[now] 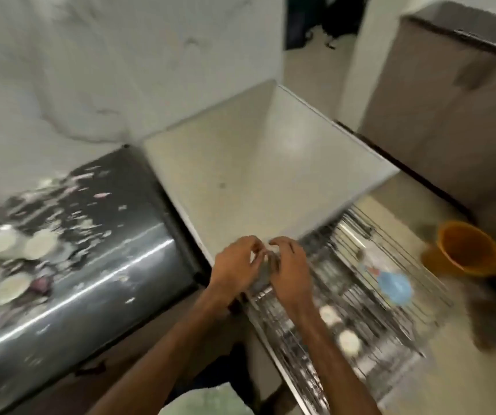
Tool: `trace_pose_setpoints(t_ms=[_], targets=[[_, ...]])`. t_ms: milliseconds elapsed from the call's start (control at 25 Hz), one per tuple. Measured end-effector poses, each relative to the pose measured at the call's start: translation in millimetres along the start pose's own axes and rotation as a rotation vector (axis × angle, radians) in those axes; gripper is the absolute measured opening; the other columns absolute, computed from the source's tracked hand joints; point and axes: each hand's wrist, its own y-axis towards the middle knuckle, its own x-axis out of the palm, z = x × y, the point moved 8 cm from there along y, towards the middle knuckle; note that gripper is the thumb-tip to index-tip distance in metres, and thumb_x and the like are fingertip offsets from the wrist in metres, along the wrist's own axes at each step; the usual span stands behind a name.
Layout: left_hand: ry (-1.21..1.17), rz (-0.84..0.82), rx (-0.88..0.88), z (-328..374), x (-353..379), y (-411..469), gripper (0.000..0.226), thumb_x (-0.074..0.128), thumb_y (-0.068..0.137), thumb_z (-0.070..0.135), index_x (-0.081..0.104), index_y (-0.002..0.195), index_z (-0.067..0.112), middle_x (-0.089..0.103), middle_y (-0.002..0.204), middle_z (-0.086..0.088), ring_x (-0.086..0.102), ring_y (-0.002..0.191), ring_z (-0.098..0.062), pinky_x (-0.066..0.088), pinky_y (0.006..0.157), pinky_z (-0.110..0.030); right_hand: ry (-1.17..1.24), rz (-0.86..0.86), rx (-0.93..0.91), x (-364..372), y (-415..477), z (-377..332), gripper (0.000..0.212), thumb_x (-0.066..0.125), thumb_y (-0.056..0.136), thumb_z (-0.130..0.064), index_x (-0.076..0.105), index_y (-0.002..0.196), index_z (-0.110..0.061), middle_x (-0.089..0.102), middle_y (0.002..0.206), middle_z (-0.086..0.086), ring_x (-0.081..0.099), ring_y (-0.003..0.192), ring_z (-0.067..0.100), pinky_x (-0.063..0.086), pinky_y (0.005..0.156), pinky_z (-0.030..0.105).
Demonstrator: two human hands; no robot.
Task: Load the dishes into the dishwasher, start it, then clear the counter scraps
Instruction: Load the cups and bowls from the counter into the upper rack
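Observation:
The whole view is motion-blurred. My left hand and my right hand meet above the near corner of the pulled-out dishwasher rack. Their curled fingers hold a small pale item between them; its shape is too blurred to tell. In the wire rack lie a blue dish and two small white bowls. The white dishwasher stands behind the rack. On the steel counter at the left are several white dishes and scattered food scraps.
An orange bucket stands on the floor to the right of the rack, beside a dark wet patch. A grey cabinet fills the far right. A white wall runs behind the counter, with a doorway beyond the dishwasher.

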Motion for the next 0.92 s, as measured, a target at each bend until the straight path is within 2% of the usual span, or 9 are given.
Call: trace_pose_setpoints(t_ms=[160,320,440,560,640,680,800,920], targets=[[-0.030,0.299,-0.285,-107,-107,-56,0.015,0.058,0.092,0.042,0.053,0.082,0.032,0.068,0.083,0.012,0.062,0.071,-0.008,0.043,0.060,-0.024,0.032,-0.136,-0.262,69,4,-116,0.021,0.059,0.096,-0.013,0.062,0.116,-0.013,0.059,0.122,0.005,0.051,0.114,0.024,0.043,0.099,0.035],[-0.111,0.514,-0.519,-211,-175,-142,0.014,0.061,0.091,0.042,0.054,0.080,0.037,0.064,0.077,0.018,0.059,0.065,0.003,0.034,0.053,-0.014,-0.030,-0.300,-0.464,149,-23,-205,0.020,0.058,0.095,-0.014,0.064,0.115,-0.011,0.061,0.117,0.006,0.054,0.110,0.024,0.041,0.099,0.032],[-0.132,0.630,-0.677,-277,-205,-210,0.013,0.064,0.091,0.042,0.059,0.083,0.032,0.066,0.074,0.017,0.060,0.063,0.002,0.040,0.052,-0.020,-0.050,-0.426,-0.563,203,-49,-254,0.025,0.058,0.095,-0.016,0.062,0.119,-0.013,0.059,0.120,0.003,0.051,0.115,0.020,0.041,0.101,0.029],[-0.147,0.647,-0.760,-328,-223,-256,0.013,0.064,0.091,0.041,0.062,0.085,0.029,0.067,0.074,0.016,0.064,0.068,-0.006,0.047,0.060,-0.027,-0.115,-0.515,-0.633,252,-66,-298,0.037,0.059,0.095,-0.023,0.054,0.132,-0.015,0.052,0.132,0.000,0.046,0.125,0.017,0.038,0.110,0.031],[-0.171,0.615,-0.779,-356,-231,-273,0.010,0.064,0.091,0.039,0.062,0.087,0.030,0.065,0.076,0.018,0.065,0.069,-0.006,0.047,0.061,-0.027,-0.200,-0.546,-0.687,286,-67,-330,0.049,0.058,0.096,-0.021,0.045,0.142,-0.014,0.046,0.143,0.002,0.041,0.132,0.020,0.032,0.115,0.031],[-0.180,0.598,-0.779,-365,-234,-276,0.009,0.064,0.091,0.038,0.062,0.088,0.030,0.066,0.078,0.018,0.064,0.069,-0.004,0.047,0.061,-0.027,-0.242,-0.553,-0.704,300,-64,-345,0.052,0.057,0.096,-0.018,0.041,0.145,-0.013,0.044,0.146,0.003,0.042,0.133,0.021,0.033,0.115,0.032],[-0.224,0.557,-0.734,-389,-242,-272,0.010,0.062,0.092,0.039,0.062,0.089,0.030,0.068,0.086,0.016,0.063,0.072,-0.001,0.052,0.068,-0.030,-0.391,-0.559,-0.712,336,-42,-379,0.055,0.052,0.094,-0.006,0.036,0.146,-0.014,0.046,0.147,0.005,0.055,0.120,0.022,0.047,0.102,0.036],[-0.239,0.506,-0.697,-402,-245,-261,0.010,0.060,0.094,0.038,0.062,0.093,0.028,0.067,0.091,0.013,0.063,0.081,-0.007,0.054,0.077,-0.035,-0.588,-0.626,-0.664,364,-20,-381,0.067,0.051,0.090,0.001,0.028,0.151,-0.013,0.037,0.155,0.006,0.052,0.127,0.027,0.046,0.105,0.041]])
